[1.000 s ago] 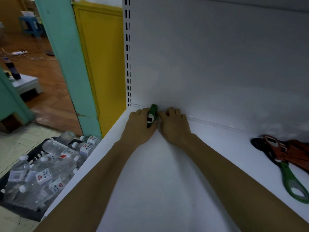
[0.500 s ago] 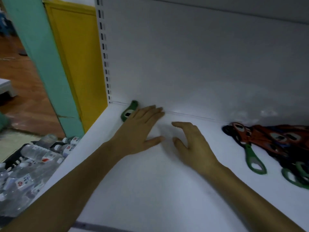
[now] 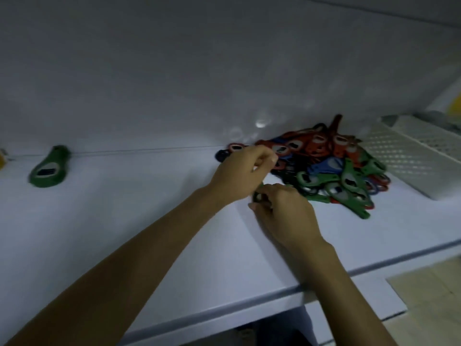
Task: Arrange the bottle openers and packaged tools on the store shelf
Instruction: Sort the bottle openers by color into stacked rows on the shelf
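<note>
Shelf (image 3: 124,233): green opener (image 3: 257,196) within right grip (image 3: 287,211)

I read shelf (image 3: 124,233): smooth white, faint sheen, looks like painted metal | back panel (image 3: 199,71): same finish, glossier, reflections | bottle openers (image 3: 336,171): matt coloured plastic, shiny metal inserts | basket (image 3: 404,156): white latticed plastic

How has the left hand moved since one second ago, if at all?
Yes. The left hand left the lone green opener at the back wall and went right, to the pile.
</note>
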Action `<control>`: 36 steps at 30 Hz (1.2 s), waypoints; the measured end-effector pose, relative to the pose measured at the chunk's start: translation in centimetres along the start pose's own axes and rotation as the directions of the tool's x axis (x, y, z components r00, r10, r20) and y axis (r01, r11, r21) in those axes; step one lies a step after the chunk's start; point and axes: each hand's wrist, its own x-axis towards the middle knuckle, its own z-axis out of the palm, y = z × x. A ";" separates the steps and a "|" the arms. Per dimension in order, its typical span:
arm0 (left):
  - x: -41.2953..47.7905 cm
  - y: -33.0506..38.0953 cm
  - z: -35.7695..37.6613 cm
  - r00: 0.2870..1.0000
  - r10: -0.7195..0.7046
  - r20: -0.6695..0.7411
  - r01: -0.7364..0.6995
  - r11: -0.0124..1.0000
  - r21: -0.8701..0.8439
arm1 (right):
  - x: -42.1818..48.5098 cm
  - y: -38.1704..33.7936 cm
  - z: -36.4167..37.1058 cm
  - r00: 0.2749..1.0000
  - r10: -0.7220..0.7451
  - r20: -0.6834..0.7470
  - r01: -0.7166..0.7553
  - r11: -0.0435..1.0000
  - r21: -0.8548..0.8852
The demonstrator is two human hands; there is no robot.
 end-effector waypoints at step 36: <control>-1.0 1.1 5.2 0.973 -0.217 0.073 0.228 0.898 -0.377 | -0.7 7.8 -1.5 0.824 0.314 -0.471 -0.323 0.944 0.064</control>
